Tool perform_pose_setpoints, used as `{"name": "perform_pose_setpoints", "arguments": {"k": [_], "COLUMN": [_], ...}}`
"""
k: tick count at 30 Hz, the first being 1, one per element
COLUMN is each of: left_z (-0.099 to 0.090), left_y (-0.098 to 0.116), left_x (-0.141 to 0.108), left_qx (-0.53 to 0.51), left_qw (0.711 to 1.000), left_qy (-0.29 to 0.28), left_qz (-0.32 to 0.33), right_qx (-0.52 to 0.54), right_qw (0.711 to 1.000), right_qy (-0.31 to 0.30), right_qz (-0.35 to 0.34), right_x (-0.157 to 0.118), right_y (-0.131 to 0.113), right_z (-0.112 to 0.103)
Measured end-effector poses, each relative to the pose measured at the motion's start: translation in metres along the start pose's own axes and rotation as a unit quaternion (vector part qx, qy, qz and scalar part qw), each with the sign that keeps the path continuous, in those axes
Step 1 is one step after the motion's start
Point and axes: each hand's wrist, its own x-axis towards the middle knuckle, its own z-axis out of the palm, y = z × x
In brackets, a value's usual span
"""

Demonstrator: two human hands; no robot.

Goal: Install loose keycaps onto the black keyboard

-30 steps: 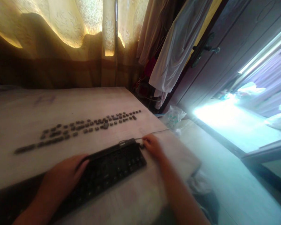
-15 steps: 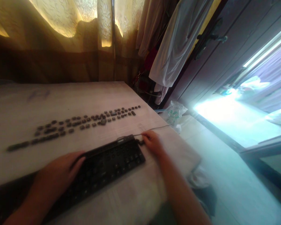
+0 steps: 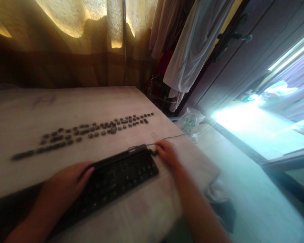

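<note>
A black keyboard (image 3: 121, 175) lies slantwise on the pale table, its far right corner near the middle of the view. My left hand (image 3: 68, 179) is closed on the keyboard's back edge, thumb and fingers round it. Just past the keyboard's right end, my right hand (image 3: 166, 152) pinches the thin dark cable (image 3: 172, 136) by the fingertips. Small dark pieces lie beside those fingers. Behind the keyboard, many loose black keycaps (image 3: 103, 126) lie in uneven rows.
The table (image 3: 91, 101) ends at the right, above a tiled floor. A clear plastic bag (image 3: 191, 119) is beside its edge. Beyond are a yellow curtain (image 3: 73, 44), hanging white clothes (image 3: 187, 57) and a door (image 3: 233, 60) with a dark handle.
The whole view has shifted slightly. Both hands keep about the same places on the keyboard and at the cable.
</note>
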Motion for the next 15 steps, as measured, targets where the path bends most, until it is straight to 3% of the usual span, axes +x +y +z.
{"name": "perform_pose_setpoints", "arguments": {"k": [15], "left_z": [-0.0098], "left_y": [0.0083], "left_x": [-0.0010], "left_qx": [-0.015], "left_qw": [0.999], "left_qy": [-0.030], "left_qz": [-0.023], "right_qx": [0.012], "right_qw": [1.000], "right_qy": [0.014], "right_qz": [-0.020], "right_x": [-0.0020], "right_y": [0.0027], "right_z": [0.0012]}}
